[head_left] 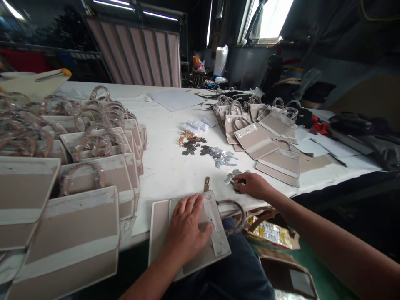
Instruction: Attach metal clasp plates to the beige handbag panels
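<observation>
Panel [161, 225] overhung surface [165, 166] edge | panel stacks [90, 229] flanked open middle | left grip [187, 225] lay open; right grip [254, 185], at metal plates [229, 178], unclear | window [270, 18] beyond

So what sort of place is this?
Most likely a handbag workshop: overlapping beige bag panels with plastic-wrapped handles crowd a white worktable, alongside loose piles of small metal plates.

The head camera looks forward and down over nearby hands [186, 223].
</observation>
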Tool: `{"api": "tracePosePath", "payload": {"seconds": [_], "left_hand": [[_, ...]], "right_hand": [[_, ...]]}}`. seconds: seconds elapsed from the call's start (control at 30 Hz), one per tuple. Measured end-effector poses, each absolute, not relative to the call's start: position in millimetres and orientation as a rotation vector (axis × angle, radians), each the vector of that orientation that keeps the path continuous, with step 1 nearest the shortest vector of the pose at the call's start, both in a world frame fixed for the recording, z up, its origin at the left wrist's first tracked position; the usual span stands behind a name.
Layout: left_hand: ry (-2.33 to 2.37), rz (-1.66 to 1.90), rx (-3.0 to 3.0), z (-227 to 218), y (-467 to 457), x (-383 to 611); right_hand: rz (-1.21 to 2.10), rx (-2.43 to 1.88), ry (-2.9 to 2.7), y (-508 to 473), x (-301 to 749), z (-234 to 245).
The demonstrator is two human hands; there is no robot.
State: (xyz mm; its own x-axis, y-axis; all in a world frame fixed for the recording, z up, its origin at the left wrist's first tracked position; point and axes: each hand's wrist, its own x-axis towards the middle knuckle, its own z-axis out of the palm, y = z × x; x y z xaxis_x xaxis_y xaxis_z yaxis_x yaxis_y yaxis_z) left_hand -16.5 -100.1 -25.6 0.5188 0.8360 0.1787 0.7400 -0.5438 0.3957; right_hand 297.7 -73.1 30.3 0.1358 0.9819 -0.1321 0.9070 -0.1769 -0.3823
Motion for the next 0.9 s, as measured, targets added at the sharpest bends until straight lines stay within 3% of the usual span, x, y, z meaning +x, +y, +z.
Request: {"api": "tracePosePath", "payload": {"seconds": [0.13,0.57,0.77,0.9], "left_hand": [[1.347,0.489,2.475,-27,-101,-16],[1.353,0.444,2.474,-30,-101,-15],[1.327,0.404,2.455,-24,-104,-15],[1.309,0.417,2.449,-23,-105,-16]], "right_hand": [[0.317,-2.368,-1.783,-36,310,31],[0.247,-2.486,-1.660,39,303,4],[0.329,-2.339,-1.766,10,286,39],[0.691,-1.952,-2.002,-27,246,61]]}}
